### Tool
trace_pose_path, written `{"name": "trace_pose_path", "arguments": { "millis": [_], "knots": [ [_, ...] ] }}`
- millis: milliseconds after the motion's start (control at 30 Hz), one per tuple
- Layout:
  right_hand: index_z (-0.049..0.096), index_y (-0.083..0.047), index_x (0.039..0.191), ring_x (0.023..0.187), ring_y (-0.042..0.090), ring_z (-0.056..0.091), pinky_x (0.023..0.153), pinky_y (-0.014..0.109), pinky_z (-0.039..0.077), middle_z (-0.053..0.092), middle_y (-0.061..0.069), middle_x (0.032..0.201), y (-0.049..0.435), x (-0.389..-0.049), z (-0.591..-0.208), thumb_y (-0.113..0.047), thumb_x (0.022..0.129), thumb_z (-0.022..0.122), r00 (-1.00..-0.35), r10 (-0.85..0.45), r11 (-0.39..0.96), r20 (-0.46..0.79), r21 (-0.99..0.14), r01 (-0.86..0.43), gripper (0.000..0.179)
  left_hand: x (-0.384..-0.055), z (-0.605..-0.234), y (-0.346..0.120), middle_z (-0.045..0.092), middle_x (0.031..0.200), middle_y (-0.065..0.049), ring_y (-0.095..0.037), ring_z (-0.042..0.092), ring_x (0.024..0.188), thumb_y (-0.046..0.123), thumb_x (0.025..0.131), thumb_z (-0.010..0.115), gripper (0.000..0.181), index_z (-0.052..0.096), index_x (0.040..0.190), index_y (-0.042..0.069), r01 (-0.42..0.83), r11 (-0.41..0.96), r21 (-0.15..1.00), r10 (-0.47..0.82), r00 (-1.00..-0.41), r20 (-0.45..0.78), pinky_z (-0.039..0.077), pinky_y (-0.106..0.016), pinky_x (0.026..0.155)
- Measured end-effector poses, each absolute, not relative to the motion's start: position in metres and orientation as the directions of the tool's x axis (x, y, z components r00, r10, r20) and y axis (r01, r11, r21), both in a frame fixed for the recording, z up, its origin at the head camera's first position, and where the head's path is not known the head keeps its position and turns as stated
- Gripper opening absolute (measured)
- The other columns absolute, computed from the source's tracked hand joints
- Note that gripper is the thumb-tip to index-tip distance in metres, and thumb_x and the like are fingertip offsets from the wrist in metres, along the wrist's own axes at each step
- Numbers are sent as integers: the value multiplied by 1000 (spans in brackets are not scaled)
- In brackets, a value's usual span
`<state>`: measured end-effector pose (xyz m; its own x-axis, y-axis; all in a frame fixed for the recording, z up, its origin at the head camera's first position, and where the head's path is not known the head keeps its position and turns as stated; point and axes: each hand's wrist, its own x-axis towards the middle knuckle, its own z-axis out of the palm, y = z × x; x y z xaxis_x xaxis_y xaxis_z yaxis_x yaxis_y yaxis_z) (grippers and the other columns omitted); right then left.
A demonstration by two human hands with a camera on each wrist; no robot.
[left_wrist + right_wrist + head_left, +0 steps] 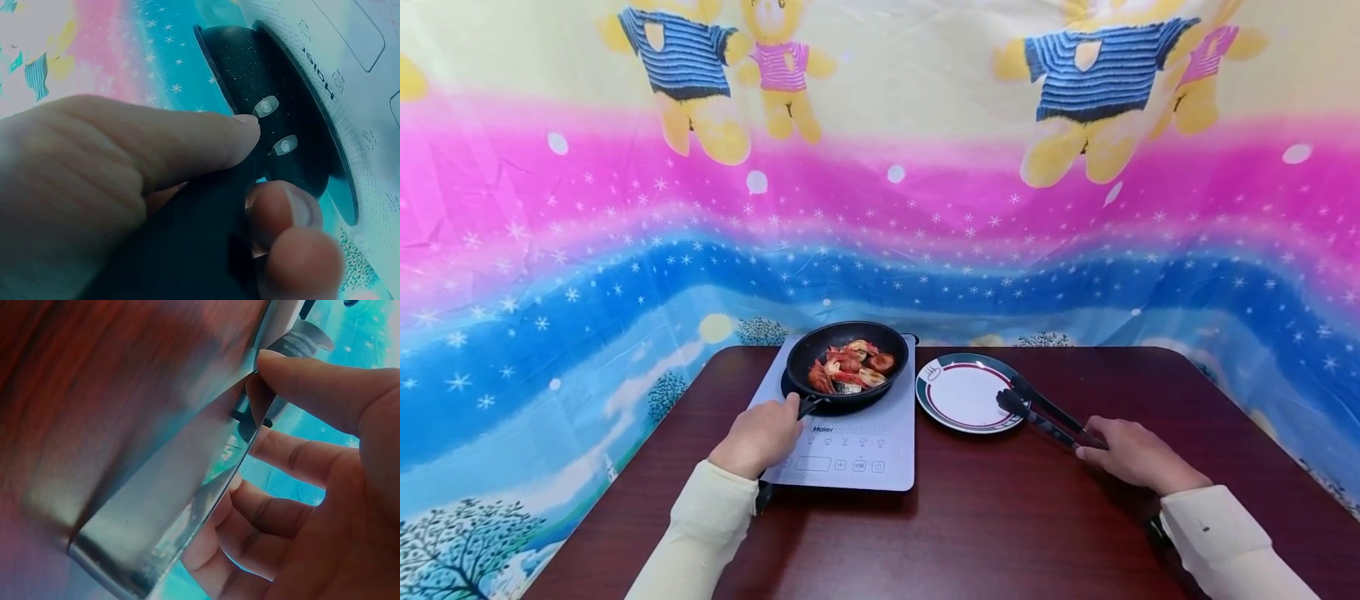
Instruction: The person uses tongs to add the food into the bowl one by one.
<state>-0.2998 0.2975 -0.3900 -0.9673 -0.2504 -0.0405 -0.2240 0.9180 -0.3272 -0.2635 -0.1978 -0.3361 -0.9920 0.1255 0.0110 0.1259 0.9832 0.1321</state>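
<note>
My left hand (760, 437) grips the black handle (187, 237) of a frying pan (803, 354), thumb along the top and fingertips curled round below in the left wrist view. The pan is over the back of a white induction cooktop (895, 442); whether its base touches is unclear. Reddish cooked food pieces (850, 362) lie in it. My right hand (1131, 454) holds a pair of tongs (1048, 427), pinched between thumb and fingers in the right wrist view. Their dark tips are above the right part of a white plate (958, 396) with a green-and-red rim; contact is unclear.
A dark red wooden table (1000, 533) carries the cooktop and plate, which stand side by side. Behind the table's far edge hangs a printed cloth (955, 208) with bears and snowflakes, also falling along both sides.
</note>
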Motion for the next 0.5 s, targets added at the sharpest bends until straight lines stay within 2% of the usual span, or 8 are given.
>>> {"name": "trace_pose_path", "arguments": {
  "millis": [167, 300, 400, 500],
  "knots": [
    [60, -2, 114, 84, 23, 57, 72, 49, 48, 63, 10, 100, 296, -299, -389, -36, 89, 68, -968, -248, 917, -41, -330, -222, 43, -264, -336, -199, 55, 79, -10, -22, 50, 64, 25, 98, 57, 35, 51, 121, -1, 112, 982, 149, 115, -993, -9, 43, -36, 58],
    [60, -1, 114, 84, 23, 57, 72, 49, 48, 64, 10, 100, 296, -299, -390, -37, 89, 68, -968, -247, 917, -43, -334, -219, 45, -264, -337, -200, 55, 78, -9, -22, 50, 64, 24, 98, 57, 32, 51, 118, 0, 112, 982, 149, 114, -993, -3, 43, -36, 58],
    [56, 2, 122, 88, 29, 57, 74, 53, 48, 62, 16, 104, 296, -298, -388, -44, 88, 68, -969, -242, 916, -44, -340, -213, 58, -262, -338, -200, 58, 82, -11, -23, 53, 68, 25, 97, 58, 35, 52, 119, -2, 127, 981, 147, 125, -992, 19, 46, -38, 62],
    [46, 6, 133, 101, 43, 53, 79, 60, 44, 53, 29, 116, 294, -292, -383, -54, 86, 65, -971, -239, 910, 2, -348, -225, 79, -256, -337, -199, 60, 99, -19, -29, 59, 81, 28, 96, 60, 46, 49, 127, -4, 158, 978, 136, 150, -986, 73, 50, -45, 71]
  ]
}}
